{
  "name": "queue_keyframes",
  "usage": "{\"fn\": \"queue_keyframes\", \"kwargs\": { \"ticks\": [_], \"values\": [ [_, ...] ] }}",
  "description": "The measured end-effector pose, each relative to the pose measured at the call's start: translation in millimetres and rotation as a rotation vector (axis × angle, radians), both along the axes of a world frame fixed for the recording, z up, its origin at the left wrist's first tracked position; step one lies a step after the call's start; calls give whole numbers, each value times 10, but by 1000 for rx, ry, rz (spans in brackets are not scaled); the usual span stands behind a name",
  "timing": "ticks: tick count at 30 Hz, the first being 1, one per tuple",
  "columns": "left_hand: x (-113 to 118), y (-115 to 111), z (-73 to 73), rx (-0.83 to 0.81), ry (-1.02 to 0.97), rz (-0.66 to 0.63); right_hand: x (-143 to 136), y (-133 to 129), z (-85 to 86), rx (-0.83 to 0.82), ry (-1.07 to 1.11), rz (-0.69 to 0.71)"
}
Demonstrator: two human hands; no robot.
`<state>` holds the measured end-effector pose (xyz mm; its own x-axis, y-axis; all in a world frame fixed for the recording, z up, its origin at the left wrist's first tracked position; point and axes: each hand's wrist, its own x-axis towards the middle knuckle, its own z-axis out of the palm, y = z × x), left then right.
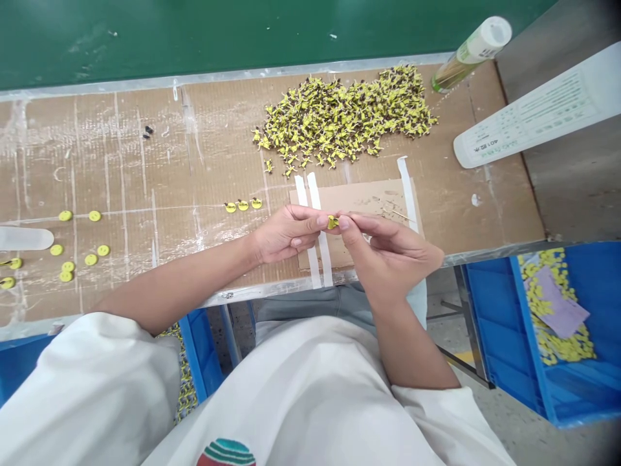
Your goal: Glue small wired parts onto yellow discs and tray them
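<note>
My left hand [290, 234] and my right hand [391, 252] meet over a small cardboard piece [359, 194] taped to the bench. Both pinch a tiny yellow figure [332, 222] between thumb and fingertips; its details are partly covered by my fingers. Left of my hands, a short row of yellow discs [243, 205] lies flat, each with a small dark-tipped figure on it. Beyond my hands spreads a big heap of yellow figures [339, 116] with dark heads. A thin stick [398, 213] lies on the cardboard behind my right fingers.
Plain yellow discs [91, 259] lie scattered at the left, near a translucent bottle [24, 238]. At the right are a large white bottle [538, 120] and a clear tube of sticks [458, 68]. Blue bins [504, 330] with yellow pieces stand below the bench edge.
</note>
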<state>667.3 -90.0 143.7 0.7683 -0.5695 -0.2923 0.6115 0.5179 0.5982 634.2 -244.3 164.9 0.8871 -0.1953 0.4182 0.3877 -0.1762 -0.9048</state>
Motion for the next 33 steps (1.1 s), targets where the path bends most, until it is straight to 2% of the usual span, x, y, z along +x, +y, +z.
{"fn": "queue_keyframes", "kwargs": {
  "ticks": [9,19,33],
  "values": [
    [-4,-1,5,19,43,27,39,-1,25,-7,118,-1],
    [-7,-6,7,27,63,42,57,12,38,16,133,-2],
    [-16,3,-9,10,-8,21,62,20,-26,-25,130,-128]
  ]
}}
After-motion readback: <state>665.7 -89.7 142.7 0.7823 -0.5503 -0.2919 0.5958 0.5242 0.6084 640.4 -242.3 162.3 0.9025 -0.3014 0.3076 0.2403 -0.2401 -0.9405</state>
